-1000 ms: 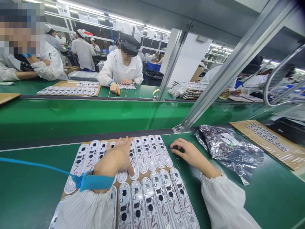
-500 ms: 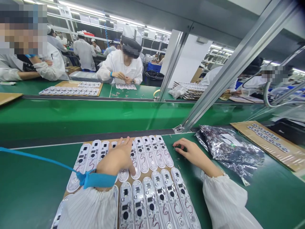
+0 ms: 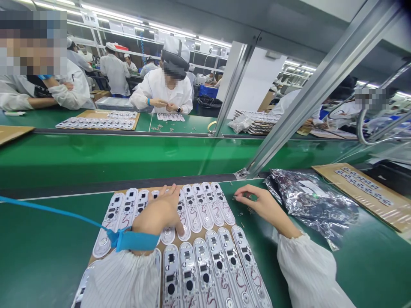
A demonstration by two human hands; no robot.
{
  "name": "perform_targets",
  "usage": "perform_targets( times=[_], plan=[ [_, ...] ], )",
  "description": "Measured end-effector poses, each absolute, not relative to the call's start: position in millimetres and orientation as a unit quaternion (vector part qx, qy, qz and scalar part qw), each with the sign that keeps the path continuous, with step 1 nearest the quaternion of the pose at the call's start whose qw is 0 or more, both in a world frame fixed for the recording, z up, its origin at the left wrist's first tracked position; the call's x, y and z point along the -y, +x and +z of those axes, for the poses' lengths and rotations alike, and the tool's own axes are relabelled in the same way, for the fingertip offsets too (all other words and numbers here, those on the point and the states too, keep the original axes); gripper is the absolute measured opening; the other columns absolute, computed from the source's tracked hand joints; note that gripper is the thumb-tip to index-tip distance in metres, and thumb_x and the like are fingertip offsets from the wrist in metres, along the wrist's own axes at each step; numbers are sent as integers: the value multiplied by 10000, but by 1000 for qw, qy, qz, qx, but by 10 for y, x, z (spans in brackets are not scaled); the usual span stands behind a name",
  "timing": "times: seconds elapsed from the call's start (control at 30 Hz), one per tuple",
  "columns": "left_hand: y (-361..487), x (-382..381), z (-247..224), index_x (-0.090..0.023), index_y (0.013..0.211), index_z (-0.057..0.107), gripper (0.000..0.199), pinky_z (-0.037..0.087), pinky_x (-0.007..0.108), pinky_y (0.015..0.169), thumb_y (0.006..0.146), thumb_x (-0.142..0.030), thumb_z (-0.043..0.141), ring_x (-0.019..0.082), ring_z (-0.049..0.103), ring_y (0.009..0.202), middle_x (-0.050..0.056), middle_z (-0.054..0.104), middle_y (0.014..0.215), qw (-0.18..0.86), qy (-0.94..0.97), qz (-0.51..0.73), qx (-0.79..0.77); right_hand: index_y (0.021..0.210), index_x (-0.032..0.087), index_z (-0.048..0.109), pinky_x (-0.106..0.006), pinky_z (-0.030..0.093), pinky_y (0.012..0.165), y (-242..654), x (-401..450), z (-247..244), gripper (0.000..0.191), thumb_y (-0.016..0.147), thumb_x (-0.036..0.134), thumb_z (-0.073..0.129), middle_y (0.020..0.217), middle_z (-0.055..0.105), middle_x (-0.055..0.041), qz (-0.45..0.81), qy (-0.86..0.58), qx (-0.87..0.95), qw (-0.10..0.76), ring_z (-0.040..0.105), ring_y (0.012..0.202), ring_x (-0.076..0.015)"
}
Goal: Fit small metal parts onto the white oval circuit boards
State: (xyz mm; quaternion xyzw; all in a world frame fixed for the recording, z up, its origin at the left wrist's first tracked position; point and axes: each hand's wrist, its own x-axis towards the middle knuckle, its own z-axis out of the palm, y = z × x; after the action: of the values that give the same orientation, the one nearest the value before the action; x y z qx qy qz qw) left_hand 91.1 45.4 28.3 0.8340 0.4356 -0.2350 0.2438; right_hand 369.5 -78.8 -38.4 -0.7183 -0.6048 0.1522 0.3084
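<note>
My left hand [image 3: 162, 209], a blue strap around its wrist, lies with spread fingers over the back row of long white plastic casings [image 3: 205, 207]. Circuit boards, black discs and thin red wires sit inside these casings. They are lined up in two rows on a cardboard sheet [image 3: 194, 236], and my forearm covers part of the front row. Just right of the rows, my right hand [image 3: 257, 203] pinches a small metal part [image 3: 235, 197] between thumb and fingertips, its exact kind too small to make out. More tiny metal pieces [image 3: 242, 214] lie below that hand on the green table.
A shiny plastic bag [image 3: 308, 201] lies right of my right hand. Beyond it rests a cardboard sheet [image 3: 349, 188] with more small boards. A slanted metal post [image 3: 308, 98] rises from the table's back edge. Co-workers sit across the green conveyor [image 3: 128, 156].
My right hand's thumb and fingers have drawn together around a small metal part. My left hand stays on the casings. The view has shifted slightly.
</note>
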Motion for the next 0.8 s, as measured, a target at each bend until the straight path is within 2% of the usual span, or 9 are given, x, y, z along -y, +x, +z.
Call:
perform_targets(
  times=[0.13, 0.3, 0.43, 0.6, 0.8],
  plan=[
    [917, -461, 288, -181, 1571, 18, 1361, 58, 665, 1178, 525, -387, 864, 323, -38, 1517, 72, -59, 1609, 240, 832, -244, -437, 948, 220, 678, -378, 492, 829, 3658, 716, -459, 275, 885, 462, 564, 939, 723, -60, 120, -739, 574, 330, 657, 879, -235],
    [914, -466, 274, -197, 1571, 7, 1362, 39, 667, 1175, 529, -405, 858, 325, -46, 1516, 73, -60, 1610, 247, 830, -242, -439, 963, 241, 677, -378, 495, 807, 3683, 706, -505, 250, 863, 434, 555, 977, 708, -55, 118, -744, 587, 298, 649, 895, -236],
    [905, -452, 288, -196, 1571, 15, 1354, 31, 645, 1187, 526, -377, 857, 307, -32, 1520, 61, -46, 1615, 247, 831, -233, -440, 877, 256, 691, -389, 493, 783, 3743, 753, -480, 204, 832, 426, 589, 877, 688, -46, 125, -742, 608, 254, 625, 828, -234],
    [916, -449, 294, -188, 1573, 41, 1336, 42, 651, 1185, 532, -398, 851, 313, -41, 1518, 71, -55, 1612, 244, 828, -242, -443, 809, 260, 680, -384, 472, 792, 3724, 732, -487, 142, 851, 339, 570, 891, 683, -33, 128, -741, 626, 210, 608, 814, -218],
    [900, -458, 228, -221, 1576, 70, 1372, 44, 693, 1161, 471, -378, 869, 369, -14, 1508, 122, -5, 1612, 253, 837, -203, -441, 778, 241, 649, -390, 440, 766, 3694, 759, -476, 171, 859, 343, 538, 841, 663, -41, 122, -742, 627, 204, 584, 808, -232]
  ],
)
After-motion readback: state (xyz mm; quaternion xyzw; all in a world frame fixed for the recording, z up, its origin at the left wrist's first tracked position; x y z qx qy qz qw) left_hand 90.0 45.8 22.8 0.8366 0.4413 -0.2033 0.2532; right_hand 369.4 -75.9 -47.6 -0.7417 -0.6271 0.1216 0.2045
